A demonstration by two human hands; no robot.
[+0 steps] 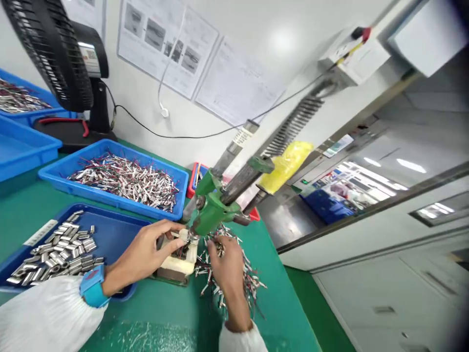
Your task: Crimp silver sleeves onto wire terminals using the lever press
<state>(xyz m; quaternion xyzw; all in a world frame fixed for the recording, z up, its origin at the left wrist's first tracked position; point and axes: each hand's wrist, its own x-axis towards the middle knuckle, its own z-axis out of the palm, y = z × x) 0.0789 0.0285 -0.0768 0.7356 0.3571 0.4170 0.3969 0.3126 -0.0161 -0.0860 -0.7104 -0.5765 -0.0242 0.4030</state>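
My left hand [156,247], with a blue wrist strap [94,286], reaches to the bed of a green hand press [214,210]. Its thumb and forefinger close in beneath the ram, by a cream-coloured fixture [179,264]; what lies between the fingertips is too small to make out. On the press's right side, my right hand [229,264] has its fingers curled down into a loose pile of small wired metal pieces [252,281]. Its fingertips are partly hidden, and I cannot make out any single piece in them.
A dark blue tray [120,222] of short metal tubes [60,252] lies at left. Behind it stands a blue tray [54,177] heaped with wired pieces [128,181]. A black fan [54,54] and more blue trays fill the back left. The green table's [293,318] right edge drops toward the floor.
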